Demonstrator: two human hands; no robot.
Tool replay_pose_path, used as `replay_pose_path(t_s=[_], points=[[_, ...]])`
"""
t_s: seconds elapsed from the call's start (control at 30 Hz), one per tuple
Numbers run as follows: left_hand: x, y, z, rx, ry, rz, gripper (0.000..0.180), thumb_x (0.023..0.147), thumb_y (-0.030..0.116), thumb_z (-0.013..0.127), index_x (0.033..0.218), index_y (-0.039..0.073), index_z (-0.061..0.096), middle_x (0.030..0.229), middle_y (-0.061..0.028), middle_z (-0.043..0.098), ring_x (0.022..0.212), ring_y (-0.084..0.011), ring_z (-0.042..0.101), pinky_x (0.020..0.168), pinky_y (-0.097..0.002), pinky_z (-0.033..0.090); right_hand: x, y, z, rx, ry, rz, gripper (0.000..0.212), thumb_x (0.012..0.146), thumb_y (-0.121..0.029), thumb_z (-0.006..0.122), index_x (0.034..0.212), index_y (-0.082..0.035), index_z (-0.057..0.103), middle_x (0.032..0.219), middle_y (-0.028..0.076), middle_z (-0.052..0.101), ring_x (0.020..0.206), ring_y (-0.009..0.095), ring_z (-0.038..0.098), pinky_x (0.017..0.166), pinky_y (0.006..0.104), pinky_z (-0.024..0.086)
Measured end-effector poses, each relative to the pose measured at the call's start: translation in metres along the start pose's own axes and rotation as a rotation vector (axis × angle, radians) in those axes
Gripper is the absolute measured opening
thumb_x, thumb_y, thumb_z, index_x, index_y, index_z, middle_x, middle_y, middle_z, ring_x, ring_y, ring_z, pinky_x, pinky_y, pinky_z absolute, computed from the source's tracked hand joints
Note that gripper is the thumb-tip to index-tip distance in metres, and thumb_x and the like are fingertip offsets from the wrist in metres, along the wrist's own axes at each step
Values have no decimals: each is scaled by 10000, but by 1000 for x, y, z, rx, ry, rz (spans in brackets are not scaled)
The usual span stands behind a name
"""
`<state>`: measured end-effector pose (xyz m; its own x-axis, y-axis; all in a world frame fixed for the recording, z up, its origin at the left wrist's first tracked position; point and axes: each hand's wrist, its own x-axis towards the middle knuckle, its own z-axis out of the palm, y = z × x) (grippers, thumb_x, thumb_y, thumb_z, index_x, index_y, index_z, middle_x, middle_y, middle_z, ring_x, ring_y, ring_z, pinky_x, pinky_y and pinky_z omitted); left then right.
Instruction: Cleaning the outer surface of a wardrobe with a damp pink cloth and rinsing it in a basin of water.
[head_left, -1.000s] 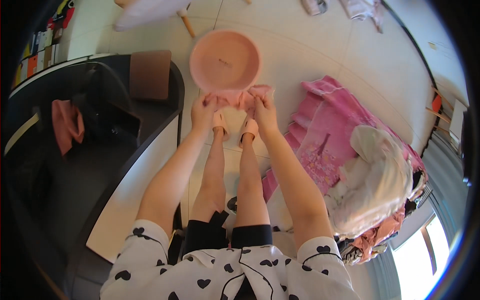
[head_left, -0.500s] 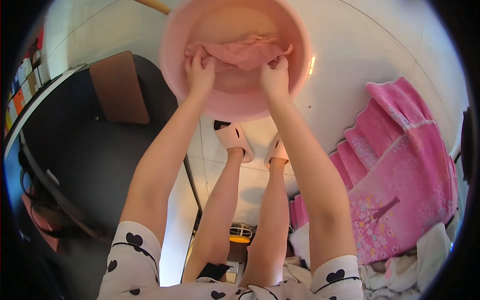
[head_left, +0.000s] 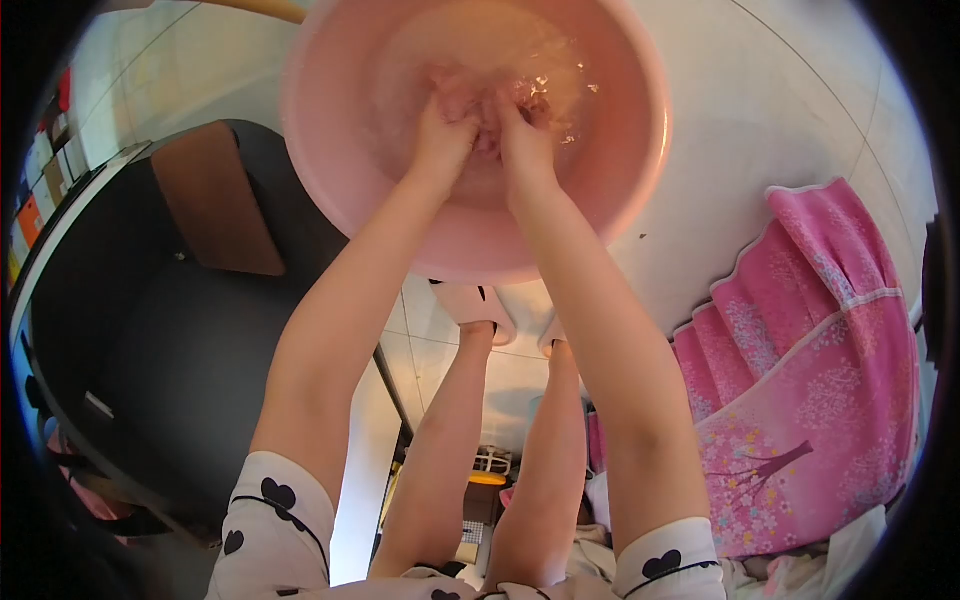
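Observation:
A large pink basin (head_left: 330, 150) with water in it stands on the floor in front of me. Inside, a pink cloth (head_left: 486, 125) is bunched up in the water between my two hands. My left hand (head_left: 443, 135) is closed on its left part, fingers partly under the surface. On the other side my right hand (head_left: 526, 130) grips the cloth close by, its fingertips partly hidden by the water and wet fabric. Only a small gap separates the hands.
At left stands a black, curved piece of furniture (head_left: 140, 330) with a brown panel (head_left: 218, 198). A pink floral, pleated fabric (head_left: 800, 370) is at right, with pale crumpled cloth (head_left: 830, 560) below. Slippers (head_left: 475, 303) are on my feet, just under the basin's near rim.
My hands have moved together, and the cloth that was stretched between them is now bunched in the water. The basin sits lower and larger in view.

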<state>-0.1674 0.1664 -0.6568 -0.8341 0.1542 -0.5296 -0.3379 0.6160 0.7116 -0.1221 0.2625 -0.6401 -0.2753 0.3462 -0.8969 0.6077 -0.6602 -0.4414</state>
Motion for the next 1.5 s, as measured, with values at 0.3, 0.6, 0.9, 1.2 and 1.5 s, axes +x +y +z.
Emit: replay_pose_path(t_s=[0.3, 0.6, 0.9, 1.2, 1.5], points=[[-85, 61, -20, 101, -333, 347, 178, 806, 119, 680, 923, 42, 570, 883, -72, 601, 749, -119, 527, 705, -260, 446, -3, 20, -15, 783, -472, 283, 415, 949, -470, 397, 1122, -131, 562, 1004, 29, 616, 919, 153, 582, 730, 280, 465], [-42, 39, -34, 270, 34, 433, 314, 850, 242, 597, 1138, 120, 568, 1047, -140, 586, 940, -314, 529, 803, -377, 432, -50, -10, -25, 165, -216, -55, 343, 963, -282, 431, 1162, -16, 517, 972, 130, 622, 924, 241, 601, 820, 330, 455], [-47, 11, -18, 628, 113, 279, 518, 821, 231, 619, 1315, 160, 481, 1401, -198, 310, 1271, -438, 283, 1061, -498, 233, -24, 12, -36, -166, 189, -657, 589, 781, 60, 450, 1343, 54, 273, 1337, 240, 381, 1268, 343, 385, 1038, 381, 315], [4, 2, -8, 984, -82, 515, 492, 801, 205, 662, 1266, 129, 519, 1369, -232, 326, 1273, -407, 302, 1036, -471, 284, 0, 25, -28, -287, 190, -285, 589, 874, -102, 531, 1388, -20, 256, 1300, 213, 424, 1218, 322, 431, 985, 383, 366], [-48, 61, -8, -225, -400, -137, 297, 802, 106, 691, 1059, 60, 550, 967, -35, 612, 869, -112, 577, 727, -263, 481, 2, 13, -13, 701, -357, 335, 519, 943, -443, 462, 1329, -104, 393, 1202, 25, 509, 1076, 181, 506, 846, 272, 431]])
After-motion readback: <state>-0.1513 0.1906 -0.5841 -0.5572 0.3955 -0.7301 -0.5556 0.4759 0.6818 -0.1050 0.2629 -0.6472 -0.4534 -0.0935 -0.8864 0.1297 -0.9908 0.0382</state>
